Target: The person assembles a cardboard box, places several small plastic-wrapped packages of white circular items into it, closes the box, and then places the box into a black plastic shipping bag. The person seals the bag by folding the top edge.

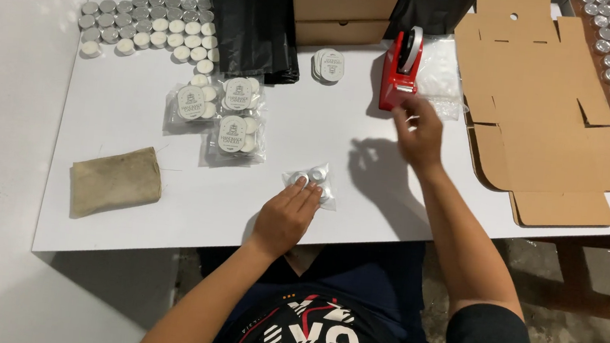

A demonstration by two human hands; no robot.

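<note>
- Head view, left hand (287, 216): palm down, fingers together, fingertips pressing a clear bag (313, 182) of small white candles flat on the white table (131, 199), near its front edge and in front of the person.
- Head view, right hand (419, 134): raised over the table just in front of the red tape dispenser (401, 70); motion-blurred, fingers loosely bent and somewhat spread, nothing visibly pinched.
- Handling, bag: judged light and soft; the film looks slippery and the loose candles inside would shift, so holding it down from above or gripping the folded mouth suits better than a side pinch.
- Handling, candles: thin metal cups, likely to dent; wax may chip.
- Surroundings: three labelled bags (222, 115) lie to the left; loose candles (147, 26) stand in rows at the far left corner; a folded cloth (115, 179) rests at the left; flat cardboard (542, 105) lies at the right.
</note>
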